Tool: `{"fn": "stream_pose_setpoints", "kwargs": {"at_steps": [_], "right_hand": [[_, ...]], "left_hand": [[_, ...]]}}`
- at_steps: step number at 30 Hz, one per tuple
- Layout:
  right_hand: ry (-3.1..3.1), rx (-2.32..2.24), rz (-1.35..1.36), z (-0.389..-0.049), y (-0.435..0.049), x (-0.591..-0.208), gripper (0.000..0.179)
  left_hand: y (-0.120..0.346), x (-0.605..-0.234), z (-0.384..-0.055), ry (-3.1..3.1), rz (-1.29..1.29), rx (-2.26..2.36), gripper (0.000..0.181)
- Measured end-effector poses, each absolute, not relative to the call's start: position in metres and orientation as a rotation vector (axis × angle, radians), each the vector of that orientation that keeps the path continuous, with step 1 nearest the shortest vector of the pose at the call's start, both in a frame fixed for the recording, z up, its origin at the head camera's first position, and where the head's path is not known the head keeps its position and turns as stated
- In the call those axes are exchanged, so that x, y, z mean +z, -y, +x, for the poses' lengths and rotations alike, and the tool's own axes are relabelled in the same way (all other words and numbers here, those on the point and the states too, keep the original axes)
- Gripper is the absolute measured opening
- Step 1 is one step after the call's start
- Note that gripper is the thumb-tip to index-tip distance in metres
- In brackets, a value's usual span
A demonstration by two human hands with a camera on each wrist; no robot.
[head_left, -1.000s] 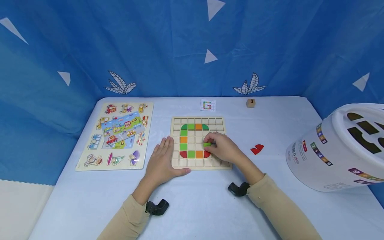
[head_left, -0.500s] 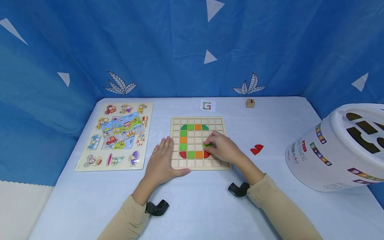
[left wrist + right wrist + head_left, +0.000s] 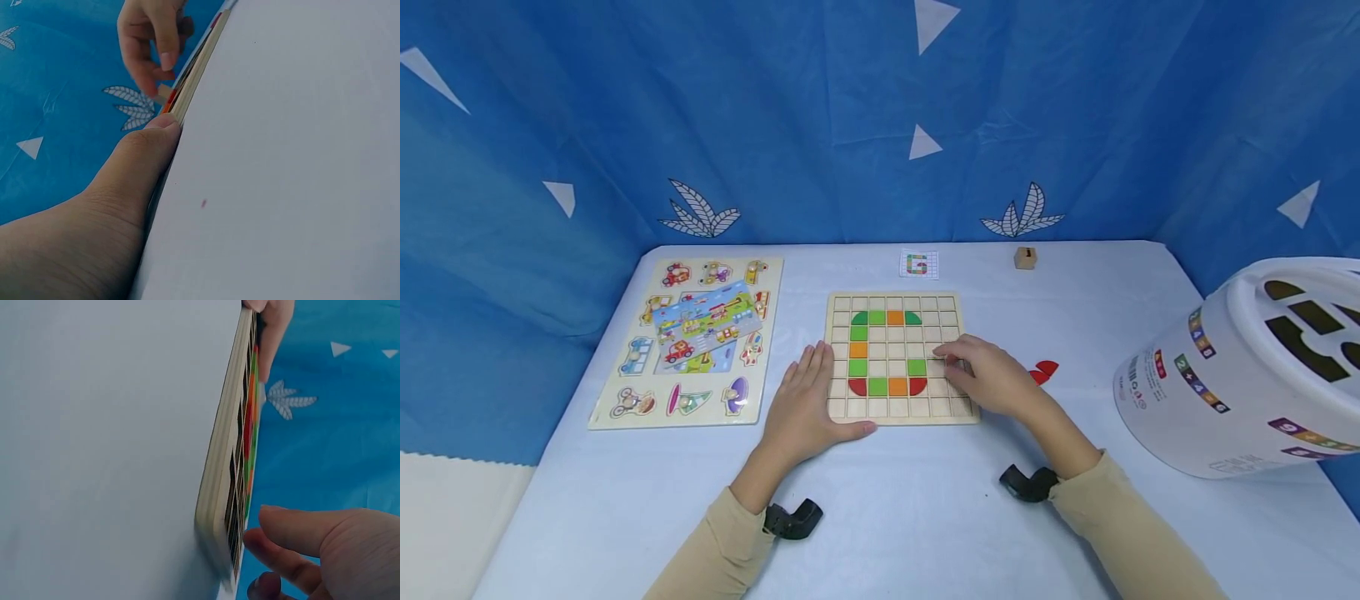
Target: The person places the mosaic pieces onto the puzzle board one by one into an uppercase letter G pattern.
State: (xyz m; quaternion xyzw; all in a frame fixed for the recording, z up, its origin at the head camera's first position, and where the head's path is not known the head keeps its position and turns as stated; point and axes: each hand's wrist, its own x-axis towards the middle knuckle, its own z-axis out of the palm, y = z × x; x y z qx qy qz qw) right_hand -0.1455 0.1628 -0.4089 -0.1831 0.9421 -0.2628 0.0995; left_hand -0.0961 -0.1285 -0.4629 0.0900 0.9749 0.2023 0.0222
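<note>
A wooden grid board point(image 3: 877, 408) lies mid-table. Green, orange and red tiles are set in its squares, with rounded pieces at the corners of the pattern. A light green tile point(image 3: 917, 367) lies flat in a square above the lower right red piece point(image 3: 917, 387). My left hand point(image 3: 801, 408) rests along the board's left edge, fingers extended; in the left wrist view its thumb point(image 3: 140, 150) touches the near edge. My right hand point(image 3: 988, 375) hovers over the board's right side, fingers loosely bent and holding nothing. Two red quarter-round pieces point(image 3: 1047, 367) lie right of it, partly hidden.
A small pattern card point(image 3: 919, 264) and a wooden cube point(image 3: 1026, 258) lie behind the board. On the left is a vehicle peg puzzle point(image 3: 700, 418) with picture cards point(image 3: 707, 321) on top. A large white bucket point(image 3: 1172, 425) stands at the right.
My right hand pressed the light green tile down into its square, let it go and moved right, away from it. My left hand has stayed in place.
</note>
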Motion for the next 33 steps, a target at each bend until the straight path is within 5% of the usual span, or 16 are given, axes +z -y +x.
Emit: {"fn": "stream_pose_setpoints", "kwargs": {"at_steps": [14, 33], "right_hand": [[-2.922, -0.509, -0.306, -0.127, -0.244, -0.409, 0.039], [-2.964, -0.547, -0.287, -0.124, -0.26, -0.409, 0.023]], "left_hand": [[0.129, -0.462, -0.096, -3.009, 0.278, 0.633, 0.136], [0.128, -0.462, -0.096, -3.012, 0.285, 0.635, 0.136]]}}
